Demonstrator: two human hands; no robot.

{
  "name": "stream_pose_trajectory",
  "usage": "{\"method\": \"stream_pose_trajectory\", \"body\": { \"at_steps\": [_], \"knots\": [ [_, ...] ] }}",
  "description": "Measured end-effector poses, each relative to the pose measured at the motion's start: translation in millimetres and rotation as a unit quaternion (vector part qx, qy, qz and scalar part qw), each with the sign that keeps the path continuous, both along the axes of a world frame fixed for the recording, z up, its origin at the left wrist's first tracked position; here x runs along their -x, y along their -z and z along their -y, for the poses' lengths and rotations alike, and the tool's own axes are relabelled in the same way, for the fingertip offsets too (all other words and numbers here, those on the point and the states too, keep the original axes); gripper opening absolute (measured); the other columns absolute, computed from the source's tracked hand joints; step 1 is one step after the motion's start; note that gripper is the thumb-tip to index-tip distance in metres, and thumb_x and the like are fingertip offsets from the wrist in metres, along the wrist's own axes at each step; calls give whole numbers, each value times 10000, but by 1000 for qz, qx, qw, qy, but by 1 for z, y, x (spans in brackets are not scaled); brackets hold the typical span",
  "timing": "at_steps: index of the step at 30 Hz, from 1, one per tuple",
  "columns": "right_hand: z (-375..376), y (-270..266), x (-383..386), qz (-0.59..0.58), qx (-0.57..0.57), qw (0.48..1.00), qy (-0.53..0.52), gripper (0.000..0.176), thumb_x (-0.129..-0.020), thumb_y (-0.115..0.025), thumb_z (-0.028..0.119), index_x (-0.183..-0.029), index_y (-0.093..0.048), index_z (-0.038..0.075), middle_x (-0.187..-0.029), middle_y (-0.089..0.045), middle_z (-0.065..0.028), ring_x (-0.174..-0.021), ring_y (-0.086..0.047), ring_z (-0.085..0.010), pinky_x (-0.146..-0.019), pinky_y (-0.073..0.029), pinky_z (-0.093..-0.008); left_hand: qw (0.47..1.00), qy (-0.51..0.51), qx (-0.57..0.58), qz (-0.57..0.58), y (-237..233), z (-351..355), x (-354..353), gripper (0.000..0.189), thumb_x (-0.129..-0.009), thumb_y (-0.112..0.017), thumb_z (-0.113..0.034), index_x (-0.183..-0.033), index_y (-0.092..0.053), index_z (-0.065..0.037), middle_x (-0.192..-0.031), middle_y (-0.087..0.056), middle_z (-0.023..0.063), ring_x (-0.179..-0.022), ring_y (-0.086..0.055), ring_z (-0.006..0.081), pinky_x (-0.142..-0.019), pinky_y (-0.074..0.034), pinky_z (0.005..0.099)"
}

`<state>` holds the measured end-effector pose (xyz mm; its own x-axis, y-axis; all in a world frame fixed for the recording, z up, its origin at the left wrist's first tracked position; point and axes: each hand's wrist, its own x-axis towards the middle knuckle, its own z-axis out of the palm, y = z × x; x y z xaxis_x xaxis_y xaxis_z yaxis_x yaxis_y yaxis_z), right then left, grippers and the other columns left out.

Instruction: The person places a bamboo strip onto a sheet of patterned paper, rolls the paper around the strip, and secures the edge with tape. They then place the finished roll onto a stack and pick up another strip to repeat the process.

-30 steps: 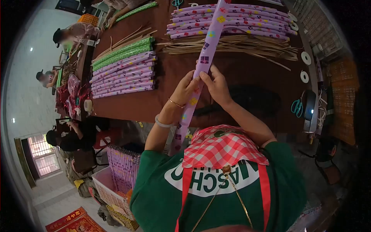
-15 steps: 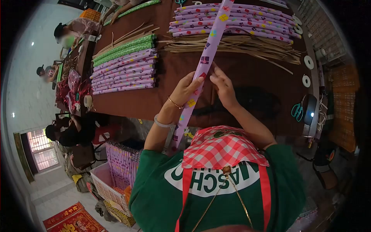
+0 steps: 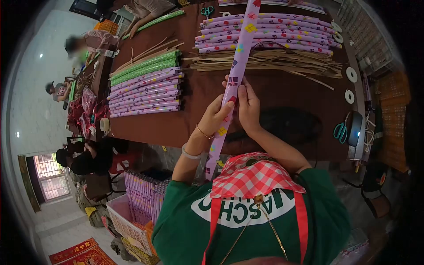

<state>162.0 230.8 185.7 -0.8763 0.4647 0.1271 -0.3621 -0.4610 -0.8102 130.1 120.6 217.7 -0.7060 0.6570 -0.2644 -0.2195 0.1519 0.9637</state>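
Note:
A long purple roll with a coloured gift pattern slants from the top of the view down toward my chest. My left hand, with bangles on its wrist, is wrapped round the roll at its middle. On the roll's other side, slightly higher, my right hand has its thumb and fingers closed on it. Both hands are above the brown table cloth. Beyond the roll lie thin brown strips and a row of purple rolls.
Green rolls and purple rolls lie at the left. Scissors, a black round object and tape rolls line the right edge. A crate stands below left. Several people are around the tables.
My right hand has moved in from beside the roll and closed on it. My left hand still holds the roll, which sits slightly lower in view.

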Motion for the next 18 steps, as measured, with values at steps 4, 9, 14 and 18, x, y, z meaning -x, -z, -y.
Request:
{"method": "stream_pose_trajectory", "body": {
  "at_steps": [4, 9, 14, 18],
  "knots": [
    [0, 18, -1, 16, 69, 997, 26, 431, -957, -341, 255, -1290, -325, -18, -1142, -547, -138, -973, -568, -167, -821, -450, -263, 1000, -3, -27, 5, 6, 0, 1, 226, -897, -487, -164, -1059, -463, -9, -774, -485, -8, -645, -451, 57, -571, -402, 204],
    [1, -3, 16, 33, 15, 999, 3, 428, -951, -367, 306, -1235, -381, -14, -1114, -559, -149, -966, -581, -207, -822, -454, -277, 994, 5, 31, -108, 17, -2, 2, 213, -896, -477, -142, -1054, -453, -1, -780, -495, 2, -645, -462, 60, -567, -407, 207],
    [7, -1, 15, 0, 17, 1000, -3, 403, -965, -316, 284, -1216, -398, -22, -1109, -555, -164, -983, -577, -222, -842, -457, -296, 995, 7, 14, -96, 21, 4, 3, 213, -893, -483, -138, -1057, -457, -5, -772, -490, -9, -637, -456, 60, -557, -403, 206],
    [8, 0, 10, -37, 85, 996, 6, 388, -972, -276, 263, -1184, -417, -30, -1105, -552, -183, -994, -573, -239, -856, -459, -310, 993, 5, 6, -114, 12, 5, -2, 215, -896, -490, -158, -1052, -458, -14, -769, -485, -12, -621, -454, 60, -543, -399, 201]
  ]
}}
